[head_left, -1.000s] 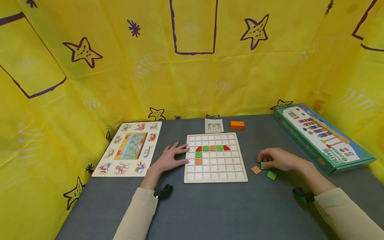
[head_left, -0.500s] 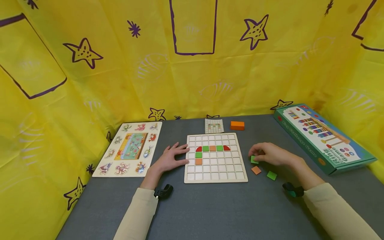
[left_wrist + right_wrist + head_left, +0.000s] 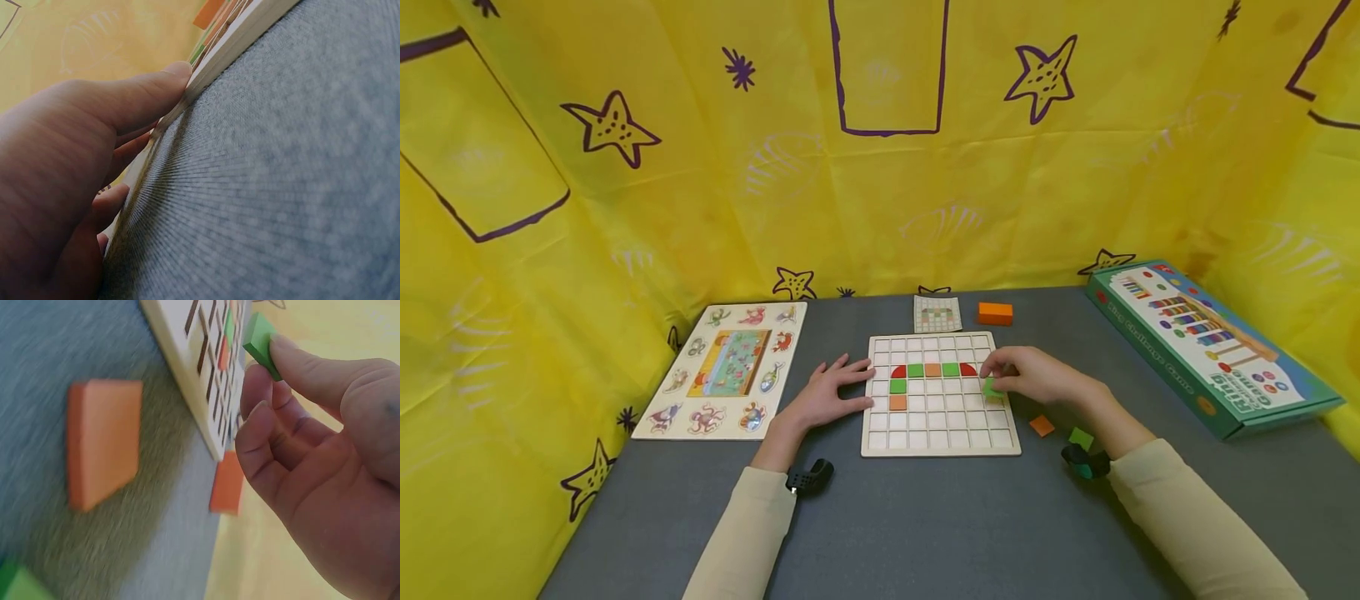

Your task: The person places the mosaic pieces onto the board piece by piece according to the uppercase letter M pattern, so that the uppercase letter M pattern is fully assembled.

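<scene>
A wooden grid board (image 3: 940,437) lies on the grey table, with red, green and orange pieces set in an arch shape in its cells. My left hand (image 3: 831,395) rests at the board's left edge, fingers spread, thumb and fingertips touching the rim, as the left wrist view (image 3: 75,137) also has it. My right hand (image 3: 1037,375) pinches a green square tile (image 3: 259,344) between thumb and fingers, over the board's right side. On the table right of the board lie an orange tile (image 3: 1042,426) and another green tile (image 3: 1081,438).
Behind the board stand a small pattern card (image 3: 937,315) and an orange block (image 3: 995,314). A sea-animal puzzle board (image 3: 658,427) lies at the left. A green game box (image 3: 1165,358) sits at the right, before a yellow cloth backdrop (image 3: 880,208).
My right hand has taken up the green tile beside the loose ones and carried it leftward over the board's right edge. The left hand stays at the board's left rim.
</scene>
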`<state>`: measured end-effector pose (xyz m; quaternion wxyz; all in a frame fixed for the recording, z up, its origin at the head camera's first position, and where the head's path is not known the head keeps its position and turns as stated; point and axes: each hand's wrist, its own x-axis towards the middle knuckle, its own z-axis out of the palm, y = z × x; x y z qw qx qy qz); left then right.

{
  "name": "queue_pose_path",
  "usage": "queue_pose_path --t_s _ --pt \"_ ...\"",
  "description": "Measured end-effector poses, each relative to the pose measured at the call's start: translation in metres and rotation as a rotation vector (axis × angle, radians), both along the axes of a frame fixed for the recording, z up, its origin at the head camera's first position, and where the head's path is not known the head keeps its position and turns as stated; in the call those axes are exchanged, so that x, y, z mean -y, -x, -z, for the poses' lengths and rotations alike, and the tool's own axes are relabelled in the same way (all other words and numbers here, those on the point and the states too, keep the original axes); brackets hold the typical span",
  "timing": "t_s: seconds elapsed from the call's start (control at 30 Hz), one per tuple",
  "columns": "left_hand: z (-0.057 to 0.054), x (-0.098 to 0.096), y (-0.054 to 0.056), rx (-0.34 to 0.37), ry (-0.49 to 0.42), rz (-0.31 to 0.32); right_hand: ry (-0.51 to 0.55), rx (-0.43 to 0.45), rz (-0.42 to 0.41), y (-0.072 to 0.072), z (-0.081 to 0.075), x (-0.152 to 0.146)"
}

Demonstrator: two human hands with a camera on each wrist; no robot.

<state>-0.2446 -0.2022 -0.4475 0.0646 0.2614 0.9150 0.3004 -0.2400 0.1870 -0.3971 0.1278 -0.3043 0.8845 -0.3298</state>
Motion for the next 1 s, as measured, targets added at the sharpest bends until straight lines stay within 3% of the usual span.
queue_pose_path --t_s 0.43,1.0 --pt "0.000 -0.001 0.002 0.003 0.001 -0.006 0.020 -0.018 0.004 0.014 -0.001 0.035" --pt "0.001 0.000 0.002 0.002 0.001 -0.005 0.042 -0.018 -0.043 0.028 0.011 0.078"
